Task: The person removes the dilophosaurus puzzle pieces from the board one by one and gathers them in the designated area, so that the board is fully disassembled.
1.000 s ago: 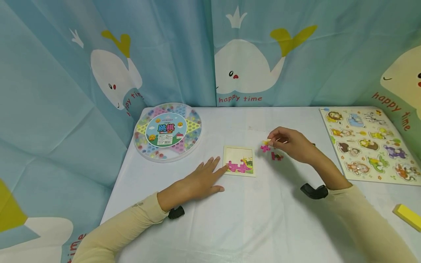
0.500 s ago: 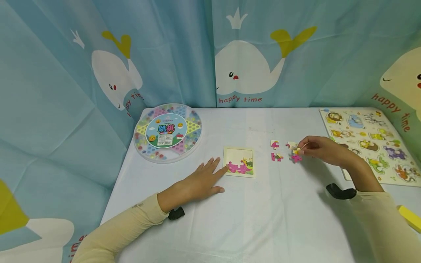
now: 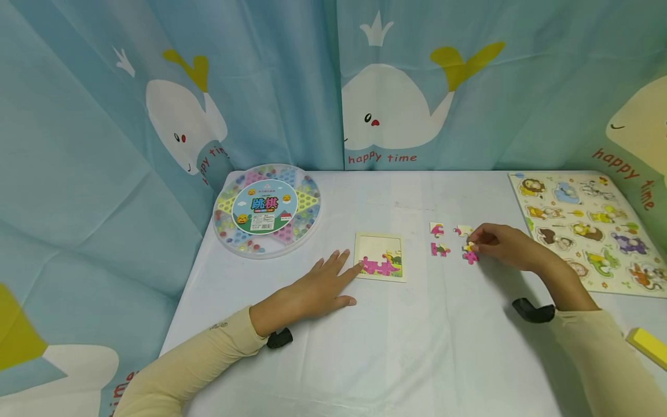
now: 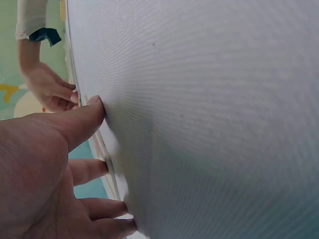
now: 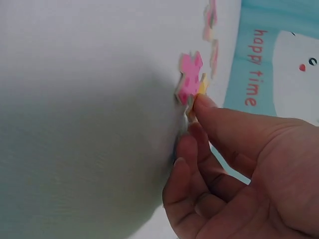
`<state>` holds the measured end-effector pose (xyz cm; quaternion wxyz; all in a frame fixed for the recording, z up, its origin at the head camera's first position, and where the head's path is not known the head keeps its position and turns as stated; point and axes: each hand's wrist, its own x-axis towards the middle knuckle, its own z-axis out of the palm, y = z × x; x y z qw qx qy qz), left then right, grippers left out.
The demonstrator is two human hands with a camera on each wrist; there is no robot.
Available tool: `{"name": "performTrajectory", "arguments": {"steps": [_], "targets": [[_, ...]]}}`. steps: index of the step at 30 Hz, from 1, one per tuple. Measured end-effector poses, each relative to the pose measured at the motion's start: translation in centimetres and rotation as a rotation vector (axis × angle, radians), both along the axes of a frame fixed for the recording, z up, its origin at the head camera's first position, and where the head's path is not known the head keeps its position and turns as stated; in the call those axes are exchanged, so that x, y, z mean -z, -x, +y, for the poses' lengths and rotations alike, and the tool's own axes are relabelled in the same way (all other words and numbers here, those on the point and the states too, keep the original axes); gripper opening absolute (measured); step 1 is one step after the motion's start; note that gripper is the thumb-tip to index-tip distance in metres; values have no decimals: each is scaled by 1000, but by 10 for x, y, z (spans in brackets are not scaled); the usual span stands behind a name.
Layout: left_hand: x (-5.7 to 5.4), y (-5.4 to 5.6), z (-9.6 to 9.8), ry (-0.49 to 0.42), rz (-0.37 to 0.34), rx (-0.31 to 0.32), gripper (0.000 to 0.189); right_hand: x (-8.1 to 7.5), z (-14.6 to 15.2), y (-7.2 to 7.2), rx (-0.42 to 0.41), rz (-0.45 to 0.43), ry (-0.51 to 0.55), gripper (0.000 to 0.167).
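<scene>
A pink-and-yellow jigsaw piece (image 3: pixel 471 256) is pinched between the thumb and fingers of my right hand (image 3: pixel 506 246); in the right wrist view the jigsaw piece (image 5: pixel 189 79) is tilted close to the white cloth. Left of it lie loose pieces: a pink-cornered one (image 3: pixel 436 230), a pink-and-green one (image 3: pixel 440 249) and a whitish one (image 3: pixel 462 230). My left hand (image 3: pixel 319 289) rests with spread fingers on the table, index fingertip at the left edge of a small square puzzle tray (image 3: pixel 374 244). Joined pink and green pieces (image 3: pixel 379 267) fill the tray's lower part and right side.
A round Chinese checkers box (image 3: pixel 266 208) with coloured marbles stands at the back left. An animal puzzle board (image 3: pixel 589 231) lies at the right, with a yellow block (image 3: pixel 647 346) nearer the front. A blue whale-print curtain (image 3: pixel 292 87) hangs behind the table.
My right hand has carried the pink-and-yellow jigsaw piece rightward, away from the tray, then slightly toward me, beside the loose pieces. The left hand stays in place.
</scene>
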<state>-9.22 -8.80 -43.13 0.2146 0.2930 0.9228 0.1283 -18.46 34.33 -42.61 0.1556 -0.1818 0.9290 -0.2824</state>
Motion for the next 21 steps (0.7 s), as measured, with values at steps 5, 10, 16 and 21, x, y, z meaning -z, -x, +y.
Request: {"name": "performTrajectory", "arguments": {"steps": [5, 10, 16, 21], "targets": [[-1, 0, 1, -1, 2, 4, 77, 0, -5, -4, 18, 25, -70, 14], [-1, 0, 2, 11, 9, 7, 77, -2, -8, -5, 22, 50, -82, 15], [0, 1, 2, 10, 3, 3, 77, -14, -16, -2, 26, 68, -81, 19], [2, 1, 1, 8, 4, 3, 77, -26, -36, -1, 17, 102, -62, 26]]}}
